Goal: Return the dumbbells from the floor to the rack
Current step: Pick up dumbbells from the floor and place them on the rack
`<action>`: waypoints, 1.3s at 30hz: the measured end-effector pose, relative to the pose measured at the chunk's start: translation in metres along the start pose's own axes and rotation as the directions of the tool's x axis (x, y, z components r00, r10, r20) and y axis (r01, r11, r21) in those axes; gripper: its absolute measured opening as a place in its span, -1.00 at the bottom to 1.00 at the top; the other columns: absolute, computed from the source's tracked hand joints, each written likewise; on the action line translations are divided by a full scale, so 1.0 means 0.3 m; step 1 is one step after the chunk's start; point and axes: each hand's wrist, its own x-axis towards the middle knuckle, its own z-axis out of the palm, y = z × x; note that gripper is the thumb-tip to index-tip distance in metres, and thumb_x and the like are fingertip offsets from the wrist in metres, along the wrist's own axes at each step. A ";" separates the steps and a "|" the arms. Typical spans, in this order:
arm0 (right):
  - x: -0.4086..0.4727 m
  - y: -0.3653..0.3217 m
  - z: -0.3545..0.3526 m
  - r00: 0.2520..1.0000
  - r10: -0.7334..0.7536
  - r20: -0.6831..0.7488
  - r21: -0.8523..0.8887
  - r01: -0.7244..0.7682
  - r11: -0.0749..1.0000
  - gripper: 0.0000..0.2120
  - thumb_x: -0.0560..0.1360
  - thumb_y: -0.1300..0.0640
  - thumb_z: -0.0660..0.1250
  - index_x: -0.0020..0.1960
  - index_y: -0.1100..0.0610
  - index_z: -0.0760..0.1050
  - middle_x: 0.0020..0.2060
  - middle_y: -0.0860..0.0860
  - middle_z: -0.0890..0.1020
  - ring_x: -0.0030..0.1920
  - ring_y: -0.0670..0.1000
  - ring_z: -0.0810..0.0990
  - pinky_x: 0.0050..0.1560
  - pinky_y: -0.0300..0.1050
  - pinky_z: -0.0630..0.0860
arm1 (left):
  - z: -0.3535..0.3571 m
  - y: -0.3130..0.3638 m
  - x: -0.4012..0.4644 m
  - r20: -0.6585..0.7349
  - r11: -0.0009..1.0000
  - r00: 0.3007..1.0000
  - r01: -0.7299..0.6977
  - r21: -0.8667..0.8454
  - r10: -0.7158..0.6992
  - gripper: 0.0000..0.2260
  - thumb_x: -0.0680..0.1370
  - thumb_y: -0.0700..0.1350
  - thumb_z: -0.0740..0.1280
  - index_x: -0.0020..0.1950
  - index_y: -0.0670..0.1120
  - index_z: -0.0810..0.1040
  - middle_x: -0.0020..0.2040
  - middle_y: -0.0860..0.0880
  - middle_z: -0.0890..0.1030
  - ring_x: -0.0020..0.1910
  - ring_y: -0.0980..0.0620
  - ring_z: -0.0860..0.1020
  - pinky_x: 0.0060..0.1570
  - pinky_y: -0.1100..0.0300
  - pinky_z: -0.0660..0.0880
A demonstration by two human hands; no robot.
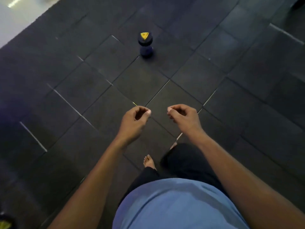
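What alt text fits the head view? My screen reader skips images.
A dumbbell stands on end on dark floor tiles, ahead of a barefoot person whose left hand and right hand hang loosely curled, holding nothing.

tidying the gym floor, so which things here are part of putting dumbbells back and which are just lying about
Part of the job:
- dumbbell, standing on end on the floor mats, ahead of the person
- left hand and right hand, both loosely curled and holding nothing

Just lying about:
- yellow and black object at the bottom left edge, too cut off to identify

No rack is in view.
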 end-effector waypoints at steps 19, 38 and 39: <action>1.805 -0.742 0.015 0.982 0.104 0.160 -0.097 -0.090 0.991 -0.93 0.51 0.06 0.49 -0.12 0.03 0.74 -0.19 -0.07 0.78 -0.11 -0.08 0.73 0.14 0.04 0.68 | -0.042 0.603 1.636 -0.072 0.958 0.973 0.200 -0.206 -0.219 -0.88 0.54 -0.03 0.47 0.07 0.04 0.67 -0.01 0.00 0.71 0.00 0.05 0.68 0.02 0.14 0.62; 3.758 -0.074 0.714 0.901 0.401 0.164 -0.588 -0.237 0.773 -0.48 0.26 -0.56 0.24 -0.09 -0.19 0.61 0.12 -0.19 0.68 0.42 -0.03 0.51 0.51 0.07 0.37 | 0.166 -0.282 3.718 -0.189 0.807 0.796 0.513 -0.295 -0.575 -0.57 0.45 0.09 0.52 0.27 0.05 0.54 0.21 0.04 0.60 0.11 0.19 0.56 0.20 0.25 0.48; 3.812 -0.034 0.740 0.900 0.414 0.134 -0.590 -0.263 0.763 -0.37 0.24 -0.62 0.24 0.08 -0.22 0.56 0.08 -0.22 0.66 0.39 -0.03 0.54 0.49 0.07 0.39 | 0.197 -0.357 3.774 -0.208 0.791 0.771 0.544 -0.279 -0.603 -0.47 0.41 0.16 0.52 0.33 0.12 0.48 0.27 0.05 0.55 0.19 0.15 0.53 0.29 0.20 0.45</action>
